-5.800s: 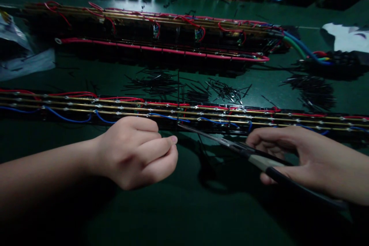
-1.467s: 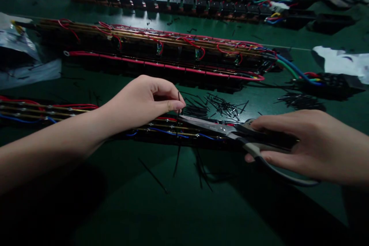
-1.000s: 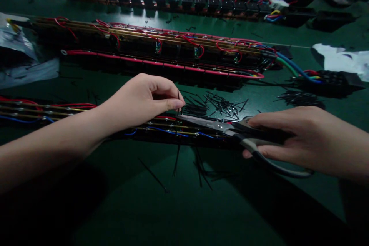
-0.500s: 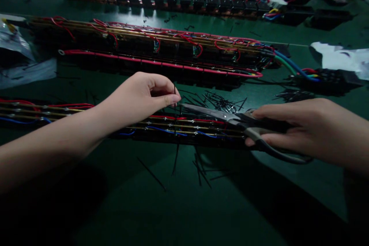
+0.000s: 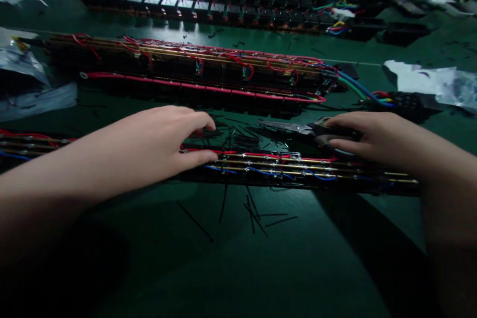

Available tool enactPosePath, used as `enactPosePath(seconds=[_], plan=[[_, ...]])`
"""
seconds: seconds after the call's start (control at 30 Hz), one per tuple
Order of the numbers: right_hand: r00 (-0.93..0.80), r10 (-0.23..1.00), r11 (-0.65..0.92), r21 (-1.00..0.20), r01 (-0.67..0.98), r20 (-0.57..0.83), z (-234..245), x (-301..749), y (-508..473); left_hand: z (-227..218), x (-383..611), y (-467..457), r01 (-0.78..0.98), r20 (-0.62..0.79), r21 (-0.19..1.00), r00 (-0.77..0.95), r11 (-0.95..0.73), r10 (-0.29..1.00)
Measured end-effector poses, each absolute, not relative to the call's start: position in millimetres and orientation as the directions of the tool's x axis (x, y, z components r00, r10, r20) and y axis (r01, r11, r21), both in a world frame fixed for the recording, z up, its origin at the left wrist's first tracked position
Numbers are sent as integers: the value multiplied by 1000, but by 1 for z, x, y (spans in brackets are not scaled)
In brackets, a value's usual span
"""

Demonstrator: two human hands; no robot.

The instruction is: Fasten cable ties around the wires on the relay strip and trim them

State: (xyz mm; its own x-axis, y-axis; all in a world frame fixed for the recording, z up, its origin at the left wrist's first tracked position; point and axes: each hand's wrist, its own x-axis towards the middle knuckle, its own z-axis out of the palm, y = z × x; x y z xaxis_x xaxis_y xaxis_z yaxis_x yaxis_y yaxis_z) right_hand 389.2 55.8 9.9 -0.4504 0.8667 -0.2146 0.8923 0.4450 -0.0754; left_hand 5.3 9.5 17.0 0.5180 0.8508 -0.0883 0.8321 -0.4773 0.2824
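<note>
With your left hand [image 5: 156, 144] spread flat on the strip [image 5: 279, 164] across the counter [image 5: 238, 268] and your right hand [image 5: 372, 139] gripping the scissors [image 5: 294, 128] just behind it, a blade slip could nick a wire [image 5: 208, 151] or finger.

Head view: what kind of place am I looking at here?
Probably an electrical assembly workshop: long wired socket strips lie in rows on a green bench, snipped tie ends litter it, and the right hand holds scissors.
</note>
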Motion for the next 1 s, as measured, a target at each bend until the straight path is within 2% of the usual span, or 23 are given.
enactPosePath(seconds=[0.07,0.13,0.47,0.63,0.77,0.83,0.93,1.0], plan=[[-457,867,457,-50,888,-198,9,391,57,19,-9,5,840,-228,201,540,-504,810],[-457,872,458,-35,888,-176,7,393,58,18,-20,2,841,-307,124,537,-526,786],[-494,863,482,-119,868,-108,-11,403,64,13,-26,-4,749,-274,-43,628,-661,729],[-517,845,503,-121,856,-138,6,395,55,8,-36,-7,775,-245,-36,605,-631,757],[-569,818,575,-92,813,85,22,364,28,14,-38,-11,821,-286,-1,547,-571,787],[-626,758,650,-138,747,181,21,342,12,15,-38,-11,833,-303,23,532,-552,790],[-738,649,760,-137,635,186,9,314,-8,14,-38,-10,819,-288,48,559,-571,777],[-759,627,779,-105,618,178,-2,302,-14,14,-35,-10,807,-275,45,577,-589,769]])
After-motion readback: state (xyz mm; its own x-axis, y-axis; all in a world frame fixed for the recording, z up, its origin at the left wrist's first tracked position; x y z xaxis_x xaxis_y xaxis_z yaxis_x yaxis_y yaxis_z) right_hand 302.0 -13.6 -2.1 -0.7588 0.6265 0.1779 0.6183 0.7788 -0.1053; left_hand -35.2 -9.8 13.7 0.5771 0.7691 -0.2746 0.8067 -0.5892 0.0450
